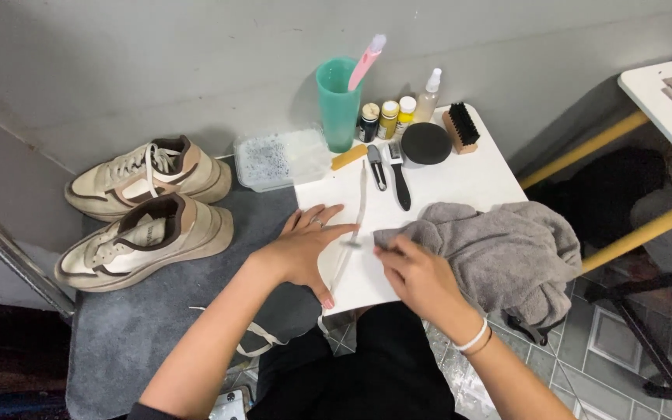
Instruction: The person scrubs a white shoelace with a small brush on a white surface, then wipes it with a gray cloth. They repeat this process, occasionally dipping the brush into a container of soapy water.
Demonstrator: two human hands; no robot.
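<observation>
My left hand (305,249) lies on the small white table (468,183) and pins a white shoelace (357,210) under its fingers. The lace runs up the tabletop towards the brushes and hangs down off the near edge. My right hand (418,272) pinches the lace close to the left fingertips, with a corner of the grey towel (507,249) under it. The towel is bunched over the table's right side.
Two beige and brown sneakers (145,210) rest on a grey mat (141,327) at left; the nearer one has no lace. At the table's back stand a green cup (337,105), small bottles (388,118), brushes (398,183), a black tin (426,143) and a clear plastic box (281,158).
</observation>
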